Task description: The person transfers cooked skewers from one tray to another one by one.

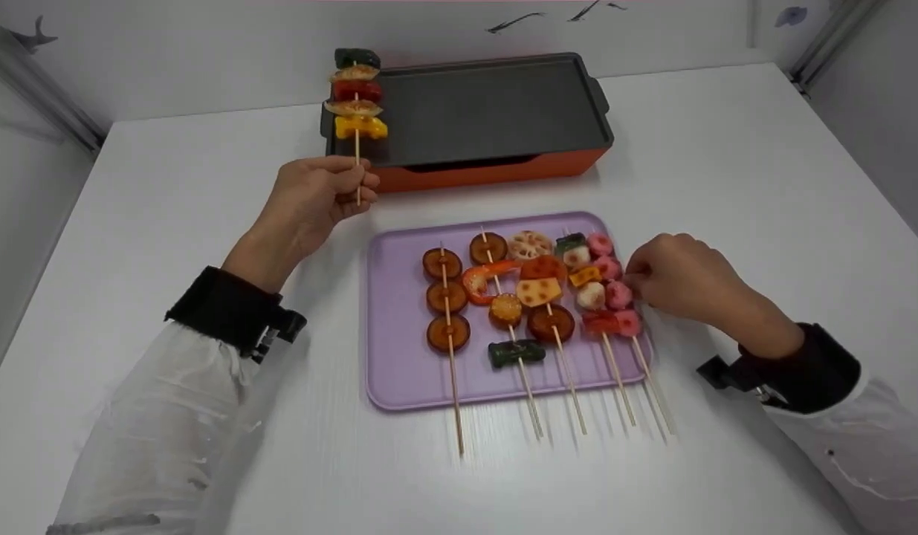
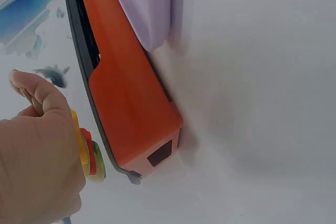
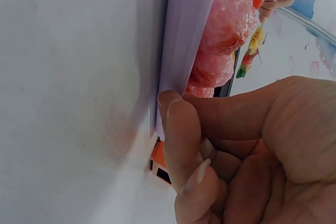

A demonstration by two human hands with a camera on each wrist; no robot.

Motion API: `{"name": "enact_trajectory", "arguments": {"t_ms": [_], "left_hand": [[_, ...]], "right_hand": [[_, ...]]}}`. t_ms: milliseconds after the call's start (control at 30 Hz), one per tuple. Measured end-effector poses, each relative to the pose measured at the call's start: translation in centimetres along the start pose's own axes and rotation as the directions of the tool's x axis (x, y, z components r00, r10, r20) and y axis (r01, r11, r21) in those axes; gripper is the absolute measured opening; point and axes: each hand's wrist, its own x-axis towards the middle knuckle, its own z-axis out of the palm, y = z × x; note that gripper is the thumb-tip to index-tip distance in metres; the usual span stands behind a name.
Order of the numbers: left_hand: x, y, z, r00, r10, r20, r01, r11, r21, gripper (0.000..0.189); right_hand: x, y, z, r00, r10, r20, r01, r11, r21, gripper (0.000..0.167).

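My left hand (image 1: pixel 317 195) pinches the bare lower stick of a toy vegetable skewer (image 1: pixel 357 108), with green, white, red and yellow pieces. It holds the skewer up at the left end of the grill (image 1: pixel 488 111), pieces toward the back. In the left wrist view, the hand (image 2: pixel 42 156) hides most of the skewer. At the right side of the purple tray (image 1: pixel 399 371), my right hand (image 1: pixel 685 279) has thumb and curled index finger on the rim, beside a skewer of pink balls (image 1: pixel 618 293). The right wrist view shows these fingertips pinching the tray's edge (image 3: pixel 184 40).
On the tray lie several more skewers: one with three brown rounds (image 1: pixel 447 297), one with a shrimp (image 1: pixel 479 286), one with a lotus slice (image 1: pixel 531 245), and a mixed vegetable one (image 1: pixel 589 296). Their sticks overhang the front rim. White walls (image 1: pixel 228 52) enclose the table.
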Motion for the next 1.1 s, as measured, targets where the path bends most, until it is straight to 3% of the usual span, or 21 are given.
{"name": "enact_trajectory", "arguments": {"t_ms": [233, 567, 933, 1100], "left_hand": [[-2.3, 0.3, -0.3, 1.0, 0.006, 0.024, -0.006, 1.0, 0.004, 0.027], [-8.4, -1.9, 0.9, 0.989, -0.029, 0.147, 0.006, 0.988, 0.155, 0.028], [-14.4, -4.5, 2.0, 0.98, -0.148, 0.136, 0.125, 0.978, 0.165, 0.027], [-16.5, -5.6, 1.8, 0.964, -0.211, 0.159, 0.185, 0.969, 0.164, 0.03]], "right_hand": [[0.1, -0.1, 0.0, 1.0, 0.014, 0.012, -0.014, 1.0, 0.003, 0.014], [0.1, 0.0, -0.1, 1.0, 0.018, 0.013, -0.018, 1.0, 0.004, 0.014], [0.1, 0.0, 0.1, 1.0, 0.018, 0.016, -0.018, 1.0, -0.008, 0.014], [0.2, -0.1, 0.1, 1.0, 0.023, 0.017, -0.023, 1.0, -0.02, 0.015]]}}
